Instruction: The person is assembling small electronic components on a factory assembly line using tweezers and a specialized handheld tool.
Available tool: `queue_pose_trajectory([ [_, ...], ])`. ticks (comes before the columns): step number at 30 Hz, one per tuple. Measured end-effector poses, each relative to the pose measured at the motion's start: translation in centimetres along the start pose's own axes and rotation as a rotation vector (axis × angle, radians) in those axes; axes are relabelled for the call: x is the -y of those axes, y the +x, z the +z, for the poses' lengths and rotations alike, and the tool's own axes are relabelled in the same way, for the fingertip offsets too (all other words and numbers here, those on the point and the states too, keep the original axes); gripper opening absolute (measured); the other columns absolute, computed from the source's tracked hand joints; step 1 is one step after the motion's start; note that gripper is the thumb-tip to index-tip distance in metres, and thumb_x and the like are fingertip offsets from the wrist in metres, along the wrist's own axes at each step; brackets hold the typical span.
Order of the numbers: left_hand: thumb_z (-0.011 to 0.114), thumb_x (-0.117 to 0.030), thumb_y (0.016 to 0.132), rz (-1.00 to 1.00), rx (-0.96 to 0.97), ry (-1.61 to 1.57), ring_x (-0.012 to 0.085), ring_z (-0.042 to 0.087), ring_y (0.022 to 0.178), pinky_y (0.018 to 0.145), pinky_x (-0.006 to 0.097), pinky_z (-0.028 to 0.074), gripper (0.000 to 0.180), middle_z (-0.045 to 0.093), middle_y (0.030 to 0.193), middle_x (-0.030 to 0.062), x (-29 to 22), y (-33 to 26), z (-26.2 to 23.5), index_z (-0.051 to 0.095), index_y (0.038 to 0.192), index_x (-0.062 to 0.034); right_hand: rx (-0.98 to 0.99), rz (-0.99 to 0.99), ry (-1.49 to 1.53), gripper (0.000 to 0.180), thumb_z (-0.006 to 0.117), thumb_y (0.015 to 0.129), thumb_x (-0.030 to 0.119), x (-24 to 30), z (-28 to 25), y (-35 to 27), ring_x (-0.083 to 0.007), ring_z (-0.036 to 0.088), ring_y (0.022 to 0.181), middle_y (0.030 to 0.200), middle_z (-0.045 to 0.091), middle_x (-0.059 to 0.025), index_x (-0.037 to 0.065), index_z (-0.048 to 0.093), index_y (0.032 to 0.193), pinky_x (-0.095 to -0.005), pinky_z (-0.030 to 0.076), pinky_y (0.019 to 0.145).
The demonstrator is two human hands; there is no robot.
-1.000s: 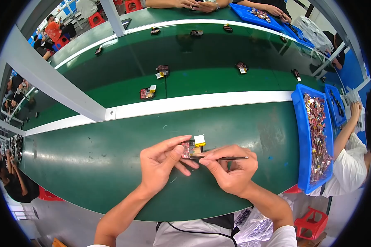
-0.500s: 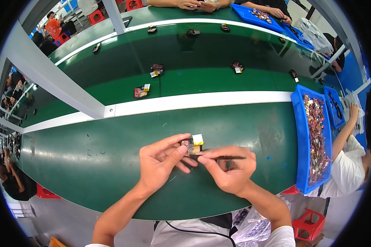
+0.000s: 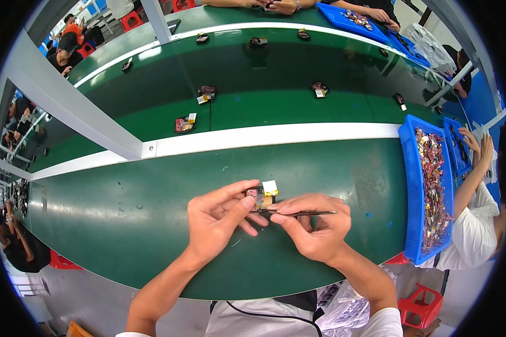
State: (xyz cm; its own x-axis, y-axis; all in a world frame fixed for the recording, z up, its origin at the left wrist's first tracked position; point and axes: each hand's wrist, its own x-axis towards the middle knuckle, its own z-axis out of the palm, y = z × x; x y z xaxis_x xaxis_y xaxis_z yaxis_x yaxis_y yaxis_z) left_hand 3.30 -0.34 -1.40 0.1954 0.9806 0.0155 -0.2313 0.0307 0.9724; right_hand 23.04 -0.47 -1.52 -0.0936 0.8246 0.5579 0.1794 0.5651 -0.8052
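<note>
Just below the middle of the frame, the left hand (image 3: 216, 222) pinches a small electronic part (image 3: 261, 196) between thumb and fingers, its fingers closed on the part's left side. The part is a little dark board with a pinkish face and a pale yellow-white block at its upper right corner, held just above the green bench (image 3: 123, 236). The right hand (image 3: 315, 227) is closed around a thin dark tool (image 3: 301, 213), which lies nearly level, its tip pointing left and meeting the underside of the part while its tail sticks out toward the right. The two hands touch at the fingertips around the part.

At the right of the frame a long blue tray (image 3: 409, 185) sits on the bench edge, filled with many small mixed pieces. Beside it, at the far right, another person's arm (image 3: 472, 180) in a white sleeve reaches up toward a second blue tray (image 3: 450, 147).

A white strip (image 3: 275, 135) runs across the middle of the frame, and beyond it, in the upper half, several small dark parts lie scattered on a green belt (image 3: 253, 73), one of them with a pale tag (image 3: 184, 123) left of centre. More people sit in the upper left corner and along the top edge. A red stool (image 3: 420, 303) stands at the lower right.
</note>
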Motion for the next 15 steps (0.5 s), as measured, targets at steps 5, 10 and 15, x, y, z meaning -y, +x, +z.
queue_pose_trajectory([
  [5,0.06,-0.002,0.099,-0.008,0.0,0.002,0.0249,0.075,0.077,0.055,0.029,0.061,0.03,0.072,0.095,0.0198,0.1,0.1,0.0,0.062,0.126,0.01,0.064,-0.081,-0.058,0.016,0.08,0.073,-0.003,0.0,-0.5,0.2,-0.0065,0.05,0.04,0.084,0.077,-0.0062,0.005,0.074,0.086,-0.0218,0.035,0.041],
  [10,0.06,0.0,0.098,-0.004,-0.031,0.071,0.0192,0.073,0.071,0.051,0.026,0.059,0.027,0.073,0.088,0.0175,0.2,0.1,0.8,0.063,0.122,0.0115,0.091,-0.286,-0.188,0.018,0.08,0.072,-0.005,0.1,-0.3,0.3,-0.0077,0.058,0.046,0.083,0.078,-0.0075,0.008,0.074,0.082,-0.0205,0.034,0.043],
  [15,0.061,0.002,0.096,0.011,-0.111,0.157,0.017,0.072,0.068,0.051,0.026,0.057,0.02,0.072,0.083,0.0145,1.3,0.1,1.5,0.066,0.115,0.0088,0.113,-0.382,-0.337,0.021,0.079,0.069,-0.007,-0.1,-0.2,-0.1,-0.0098,0.059,0.047,0.08,0.077,-0.0059,0.008,0.074,0.081,-0.0213,0.035,0.043],
])
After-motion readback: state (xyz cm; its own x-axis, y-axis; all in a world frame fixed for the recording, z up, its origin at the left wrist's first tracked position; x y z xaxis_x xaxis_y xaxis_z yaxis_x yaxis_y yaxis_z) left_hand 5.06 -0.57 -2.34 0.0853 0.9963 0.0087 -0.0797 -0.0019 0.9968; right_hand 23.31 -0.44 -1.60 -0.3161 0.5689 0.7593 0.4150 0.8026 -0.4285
